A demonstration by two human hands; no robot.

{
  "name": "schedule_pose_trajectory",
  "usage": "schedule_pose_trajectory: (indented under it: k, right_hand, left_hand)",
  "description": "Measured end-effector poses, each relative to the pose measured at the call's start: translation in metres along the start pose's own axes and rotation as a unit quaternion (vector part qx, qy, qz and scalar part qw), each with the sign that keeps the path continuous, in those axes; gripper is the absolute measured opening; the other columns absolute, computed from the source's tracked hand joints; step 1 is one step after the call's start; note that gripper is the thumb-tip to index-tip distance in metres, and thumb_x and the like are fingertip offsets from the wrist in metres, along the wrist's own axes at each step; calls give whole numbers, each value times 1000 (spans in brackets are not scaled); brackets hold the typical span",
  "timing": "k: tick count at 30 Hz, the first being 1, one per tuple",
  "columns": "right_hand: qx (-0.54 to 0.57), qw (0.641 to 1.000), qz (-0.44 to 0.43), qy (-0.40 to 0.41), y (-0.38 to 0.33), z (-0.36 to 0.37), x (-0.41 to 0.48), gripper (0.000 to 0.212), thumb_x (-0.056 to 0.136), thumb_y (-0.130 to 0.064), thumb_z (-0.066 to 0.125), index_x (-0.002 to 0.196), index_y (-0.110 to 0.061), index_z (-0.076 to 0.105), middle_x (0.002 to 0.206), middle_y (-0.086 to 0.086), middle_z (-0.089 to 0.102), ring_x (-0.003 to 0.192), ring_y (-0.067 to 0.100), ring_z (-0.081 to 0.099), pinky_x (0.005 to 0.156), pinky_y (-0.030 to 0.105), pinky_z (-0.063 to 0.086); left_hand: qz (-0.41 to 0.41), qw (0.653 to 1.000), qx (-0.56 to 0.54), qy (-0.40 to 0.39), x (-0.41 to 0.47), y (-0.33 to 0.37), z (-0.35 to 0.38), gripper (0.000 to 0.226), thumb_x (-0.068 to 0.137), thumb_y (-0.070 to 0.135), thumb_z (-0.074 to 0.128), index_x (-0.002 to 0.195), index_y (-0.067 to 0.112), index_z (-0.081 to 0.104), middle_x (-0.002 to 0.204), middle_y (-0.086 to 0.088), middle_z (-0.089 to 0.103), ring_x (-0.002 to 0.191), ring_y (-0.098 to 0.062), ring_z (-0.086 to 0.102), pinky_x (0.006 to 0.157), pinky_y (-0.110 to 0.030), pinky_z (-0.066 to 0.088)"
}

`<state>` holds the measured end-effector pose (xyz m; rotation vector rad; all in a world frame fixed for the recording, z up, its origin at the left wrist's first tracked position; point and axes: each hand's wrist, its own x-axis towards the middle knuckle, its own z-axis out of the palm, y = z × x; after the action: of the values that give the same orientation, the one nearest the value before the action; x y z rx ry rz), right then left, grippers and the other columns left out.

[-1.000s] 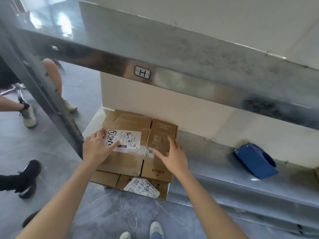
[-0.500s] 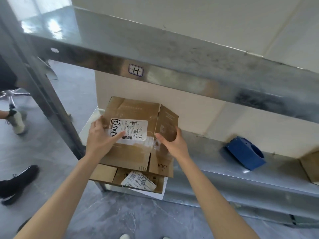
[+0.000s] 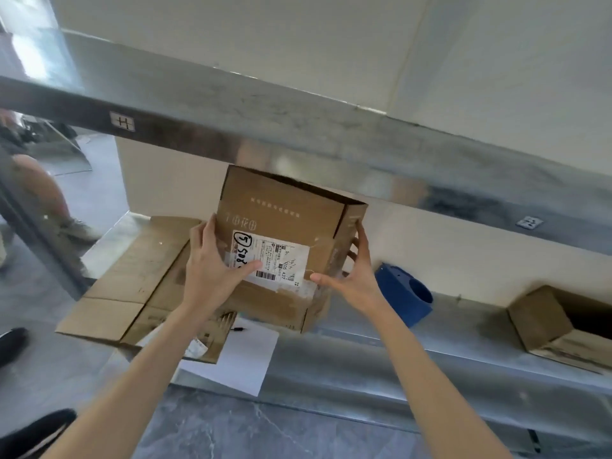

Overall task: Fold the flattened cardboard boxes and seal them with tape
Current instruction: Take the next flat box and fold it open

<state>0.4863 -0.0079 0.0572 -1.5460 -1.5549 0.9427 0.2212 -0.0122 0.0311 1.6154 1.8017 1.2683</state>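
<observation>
The step in hand looks like opening a flat box (image 3: 281, 223) into shape: it is held off the lower shelf (image 3: 381, 352), partly sprung into a tube, its top edge close under the upper shelf (image 3: 298, 127). The left hand (image 3: 212, 273) grips its left edge, thumb across the label (image 3: 275, 260); the right hand (image 3: 356, 276) clamps the right side panel, thumb on the front, fingers curled round the side. Next it likely needs squaring, then its flaps folded in, and one hand freed for tape. A blue tape holder (image 3: 402, 293) lies on the lower shelf just right of the box, within easy reach. More flat boxes (image 3: 132, 279) lie below and left, overhanging the shelf edge, with white paper (image 3: 245, 359) under them. A formed box (image 3: 546, 323) sits well to the right. The upper shelf leaves little headroom, so folding may go easier out in front
</observation>
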Motion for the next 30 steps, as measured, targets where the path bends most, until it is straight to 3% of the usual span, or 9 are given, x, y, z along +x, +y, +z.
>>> schedule_pose_trajectory:
  k: [6,11,14,17,21,24,27,30]
  right_hand:
    - [-35,999,-27,-4,46,-65,-7,143,52,-38,97,154,-43,-3,163,-6,17,148,16,25,116,51,35]
    - [-44,998,-38,-31,73,-90,-13,133,52,-45,92,146,-53,-2,161,-3,27,147,14,29,119,48,31]
    - [-37,998,-36,-29,82,-95,-15,135,50,-46,90,149,-48,-1,158,-4,32,144,14,32,118,45,32]
    - [-33,998,-38,-32,86,-95,-18,133,50,-51,88,147,-54,-2,158,-7,32,144,11,32,118,39,33]
    - [-42,998,-48,-18,86,-100,-23,125,52,-52,87,148,-51,6,156,-9,34,141,8,34,116,36,34]
    - [-51,997,-58,10,81,-101,-23,118,53,-52,87,148,-46,18,152,-14,36,129,-2,42,110,32,40]
    - [-40,997,-56,47,73,-97,-23,114,55,-50,88,149,-39,24,147,-20,34,115,-13,46,98,17,46]
    - [-30,996,-59,56,63,-92,-25,112,59,-46,89,150,-35,25,145,-20,33,116,-9,47,91,11,48]
  left_hand:
    - [-10,999,-21,29,-44,27,74,105,62,43,93,143,13,33,135,4,33,101,-11,51,86,-39,51]
    - [-19,998,-62,20,-71,27,111,98,69,35,90,144,14,31,135,3,35,111,-11,50,91,-35,49]
    - [-10,996,-93,8,-81,26,118,93,72,32,88,143,20,30,134,5,38,118,-17,53,98,-42,51]
    - [7,994,-105,-10,-83,22,117,88,75,24,87,142,25,30,136,-1,42,121,-22,54,101,-49,51]
    - [35,996,-85,3,-75,25,104,88,75,25,86,145,12,35,141,-3,38,127,-18,48,105,-48,48]
    - [65,993,-92,38,-67,36,91,84,77,32,81,146,10,39,141,-2,37,125,-15,50,103,-42,50]
    - [80,988,-117,56,-61,44,83,78,80,27,81,145,10,42,139,-1,39,124,-22,53,101,-45,52]
    - [85,986,-125,67,-59,53,82,79,79,24,82,144,10,39,138,-2,42,125,-19,52,103,-41,51]
